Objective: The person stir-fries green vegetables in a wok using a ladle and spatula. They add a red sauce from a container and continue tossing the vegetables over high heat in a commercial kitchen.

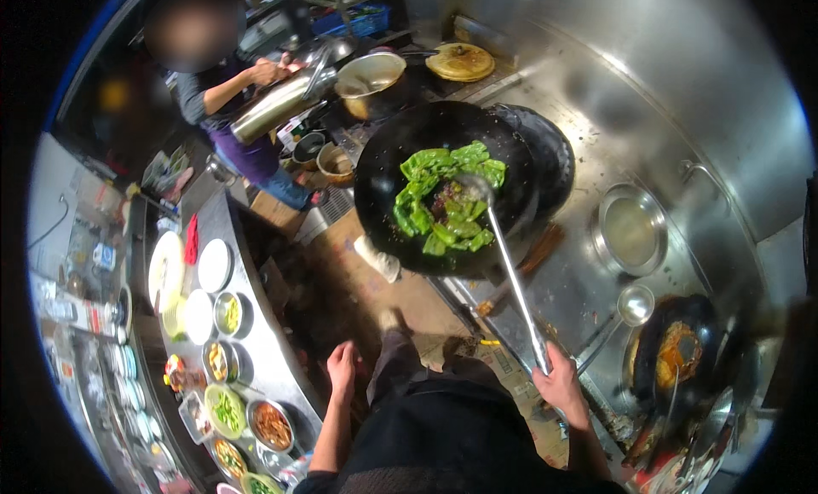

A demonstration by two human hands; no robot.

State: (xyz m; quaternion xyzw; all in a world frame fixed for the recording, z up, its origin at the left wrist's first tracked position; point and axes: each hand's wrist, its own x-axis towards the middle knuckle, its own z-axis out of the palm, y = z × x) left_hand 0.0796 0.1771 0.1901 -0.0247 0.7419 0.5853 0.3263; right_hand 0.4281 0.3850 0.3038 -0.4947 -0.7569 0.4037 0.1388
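My right hand [558, 379] grips the handle of a long metal ladle [511, 270]. The ladle's bowl rests among green peppers [425, 165] in a large black wok [383, 133]. Dark reddish bits and chopped seasoning lie in the middle of the peppers. Left of my body hangs my left hand [344, 368], its fingers curled and nothing visible in it. A wooden handle [540, 254] lies beneath the ladle, beside the wok.
Left, a metal counter [275, 350] bears plates and several bowls of cut food. Right, the steel stove top [569, 296] holds a metal basin [631, 233], a second ladle [635, 305] and a smaller wok [700, 315]. Ahead left, a co-worker [223, 97] holds a metal pot [275, 107].
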